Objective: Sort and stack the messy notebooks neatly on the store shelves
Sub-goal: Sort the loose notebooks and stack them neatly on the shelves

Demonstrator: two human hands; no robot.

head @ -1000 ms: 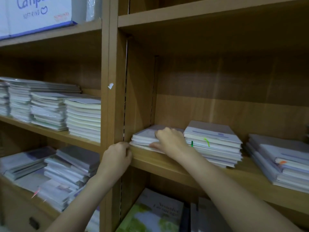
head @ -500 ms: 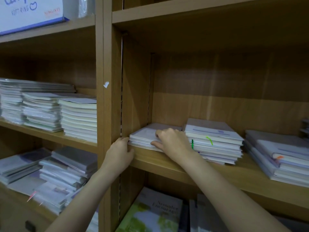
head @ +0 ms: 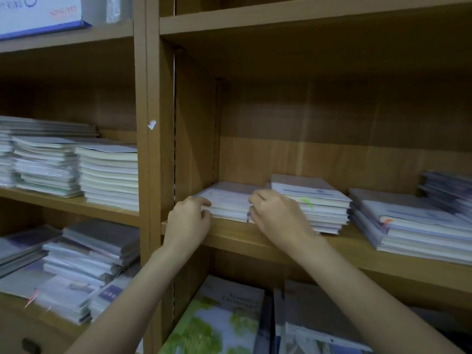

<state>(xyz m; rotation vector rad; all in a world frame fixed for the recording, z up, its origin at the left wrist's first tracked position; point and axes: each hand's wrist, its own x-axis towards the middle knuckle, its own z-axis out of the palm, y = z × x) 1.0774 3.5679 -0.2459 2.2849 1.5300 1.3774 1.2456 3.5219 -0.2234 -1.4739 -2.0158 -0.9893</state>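
Wooden shelving unit [head: 281,26] of brown laminate fills the view, with boards at several heights. A vertical upright [head: 146,175] divides a left bay from a right bay; a small scrap of white paper [head: 152,124] is stuck on its front face. A slotted metal strip [head: 174,123] runs down the inner side panel of the right bay. The back panel [head: 332,118] is wood-grain, darker in its upper half under the shadow of the shelf above. Lighting is dim and warm. No floor or window is in frame.
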